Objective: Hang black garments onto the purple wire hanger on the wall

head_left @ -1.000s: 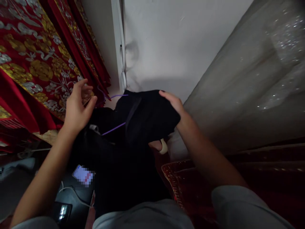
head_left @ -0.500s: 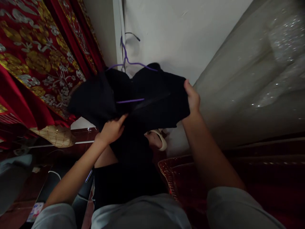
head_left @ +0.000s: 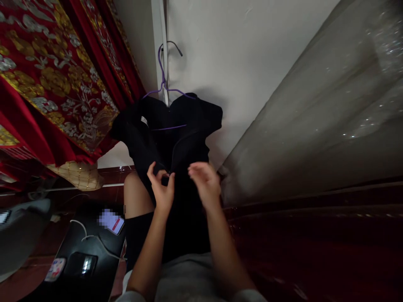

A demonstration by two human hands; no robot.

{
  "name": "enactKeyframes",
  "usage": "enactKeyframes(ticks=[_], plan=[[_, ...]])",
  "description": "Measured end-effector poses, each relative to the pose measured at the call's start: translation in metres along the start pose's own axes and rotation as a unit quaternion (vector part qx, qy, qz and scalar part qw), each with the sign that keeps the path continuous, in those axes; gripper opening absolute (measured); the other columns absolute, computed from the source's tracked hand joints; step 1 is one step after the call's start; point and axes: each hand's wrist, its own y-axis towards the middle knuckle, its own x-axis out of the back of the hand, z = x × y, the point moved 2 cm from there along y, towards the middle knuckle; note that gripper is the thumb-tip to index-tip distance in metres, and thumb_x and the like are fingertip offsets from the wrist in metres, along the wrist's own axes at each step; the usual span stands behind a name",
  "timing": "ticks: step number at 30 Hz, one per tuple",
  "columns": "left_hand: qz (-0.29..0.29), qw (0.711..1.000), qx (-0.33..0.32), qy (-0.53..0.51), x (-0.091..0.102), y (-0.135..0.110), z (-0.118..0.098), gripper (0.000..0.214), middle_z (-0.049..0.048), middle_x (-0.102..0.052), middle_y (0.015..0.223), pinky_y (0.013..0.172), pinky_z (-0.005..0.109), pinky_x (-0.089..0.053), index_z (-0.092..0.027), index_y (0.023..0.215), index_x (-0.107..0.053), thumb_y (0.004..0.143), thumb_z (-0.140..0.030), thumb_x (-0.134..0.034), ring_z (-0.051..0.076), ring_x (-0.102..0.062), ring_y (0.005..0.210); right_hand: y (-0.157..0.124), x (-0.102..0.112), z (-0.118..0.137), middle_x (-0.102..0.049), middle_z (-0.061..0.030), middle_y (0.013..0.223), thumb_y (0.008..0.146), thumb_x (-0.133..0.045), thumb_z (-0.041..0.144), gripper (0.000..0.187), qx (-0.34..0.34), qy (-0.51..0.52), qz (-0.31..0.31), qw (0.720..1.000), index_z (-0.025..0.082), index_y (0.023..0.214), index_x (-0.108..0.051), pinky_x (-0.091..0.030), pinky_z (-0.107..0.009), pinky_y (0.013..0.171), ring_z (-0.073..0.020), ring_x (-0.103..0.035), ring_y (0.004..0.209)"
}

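Observation:
A black garment (head_left: 176, 138) hangs on a purple wire hanger (head_left: 165, 79) hooked high against the white wall. My left hand (head_left: 162, 188) pinches the garment's front edge near the middle, fingers curled. My right hand (head_left: 204, 184) hovers just right of it at the same height. Its fingers are blurred by motion, slightly bent, and I cannot make out anything held in them.
Red cloth with gold and silver embroidery (head_left: 53, 71) hangs at the left. A pale sheer sparkly fabric (head_left: 315, 121) fills the right. Below left, a dark surface carries a lit phone (head_left: 111, 221), a white cable and another device (head_left: 82, 264). My bare knee (head_left: 135, 197) shows under the garment.
The garment went from being held spread in both hands to hanging on the hooked hanger. Both hands dropped from its upper edges to its middle front.

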Motion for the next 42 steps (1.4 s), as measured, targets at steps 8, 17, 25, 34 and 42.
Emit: enactKeyframes(ticks=[8,17,25,34,42], plan=[[0.015,1.000,-0.022,0.001,0.007,-0.013,-0.007,0.012,0.0053,-0.072,0.094,0.084,0.030,-0.056,-0.018,0.103,-0.073,0.092,-0.020,-0.068,0.018,-0.069,0.088,-0.028,-0.036,-0.003,-0.070,-0.0044,0.090,0.083,-0.075,0.036,0.019,-0.059,-0.021,0.102,0.993,0.019,0.090,-0.069,-0.051,-0.028,0.072,-0.0167,-0.067,0.082],[0.039,0.997,-0.060,0.000,0.003,-0.016,-0.026,0.024,0.0062,-0.075,0.097,0.082,0.031,-0.058,-0.020,0.114,-0.078,0.093,-0.014,-0.069,0.018,-0.070,0.090,-0.034,-0.029,-0.008,-0.071,-0.0045,0.085,0.090,-0.066,0.044,0.026,-0.086,-0.016,0.079,0.993,0.019,0.092,-0.068,-0.053,-0.029,0.071,-0.0172,-0.068,0.079],[0.015,1.000,-0.023,0.010,0.000,-0.019,-0.021,0.017,0.0032,-0.071,0.083,0.076,0.029,-0.055,-0.020,0.101,-0.081,0.087,-0.015,-0.072,0.017,-0.067,0.080,-0.022,-0.022,-0.002,-0.053,0.0044,0.052,0.081,-0.063,0.044,0.023,-0.208,0.005,0.161,0.965,0.022,0.075,-0.059,-0.032,-0.024,0.041,-0.0098,-0.042,0.042],[0.039,0.999,0.009,0.014,-0.004,-0.016,-0.012,0.013,0.0043,-0.071,0.090,0.078,0.030,-0.054,-0.019,0.101,-0.074,0.089,-0.022,-0.073,0.017,-0.068,0.080,0.066,-0.040,0.057,-0.058,0.0015,0.050,0.071,-0.075,0.036,0.023,-0.218,0.064,0.235,0.945,0.015,0.069,-0.067,-0.019,-0.019,0.033,-0.0041,-0.039,0.035],[0.161,0.983,-0.056,0.067,-0.024,-0.006,0.005,0.006,0.0033,-0.067,0.081,0.072,0.028,-0.054,-0.018,0.092,-0.069,0.088,-0.014,-0.067,0.017,-0.067,0.077,0.150,-0.071,0.124,-0.058,0.0027,0.059,0.093,-0.066,0.035,0.026,-0.060,0.113,0.122,0.984,0.017,0.077,-0.058,-0.027,-0.016,0.036,-0.0037,-0.046,0.040]])
